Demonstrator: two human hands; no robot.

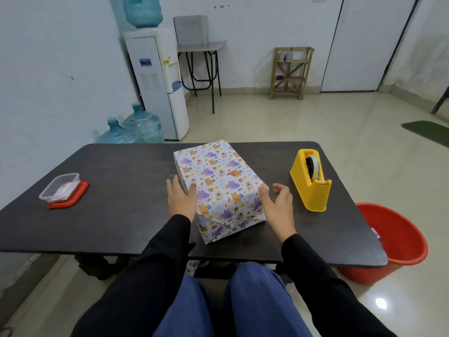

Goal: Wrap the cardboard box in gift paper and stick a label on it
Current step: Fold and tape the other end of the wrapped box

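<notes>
The box (220,181) lies in the middle of the dark table (116,215), covered all over in white gift paper printed with small purple and orange animals. Its near end shows folded triangular flaps. My left hand (181,199) rests against the box's left side, thumb on the top face. My right hand (277,206) touches the near right corner with its fingers, palm beside the box. Neither hand lifts it. No label shows on the visible faces.
A yellow tape dispenser (312,182) with a tape roll stands on the table to the right. A clear plastic container (60,187) sits on its red lid (73,199) at the left. A red bucket (398,244) stands on the floor by the table's right corner.
</notes>
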